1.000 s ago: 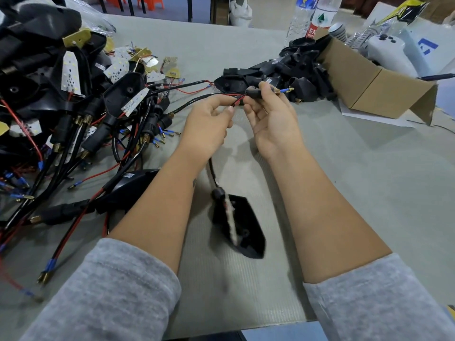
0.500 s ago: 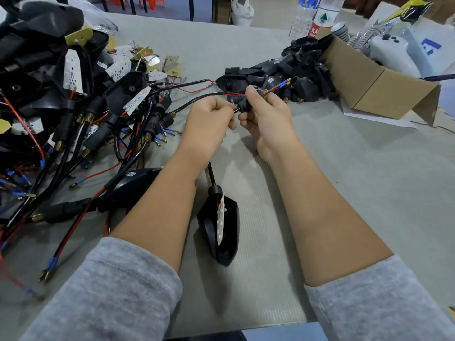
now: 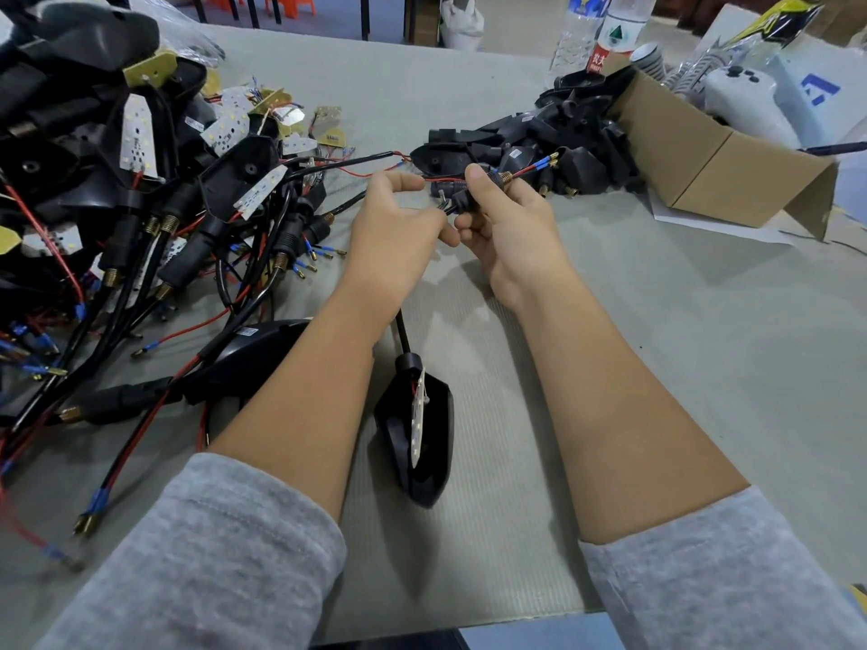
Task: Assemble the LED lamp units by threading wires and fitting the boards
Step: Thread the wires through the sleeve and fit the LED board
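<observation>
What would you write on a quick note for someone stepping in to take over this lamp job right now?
Left hand: pinching the red wire and black cable just left of the stem.
Right hand: gripping the black threaded stem; the wire's blue terminals already poke out its far end.
The cable runs down to a black lamp housing lying on the table between the arms, LED board loose inside it.
Done: wires threaded through the stem.
Left: seat the board, then add the unit to the finished pile on the left. Empty housings lie by the cardboard box.
</observation>
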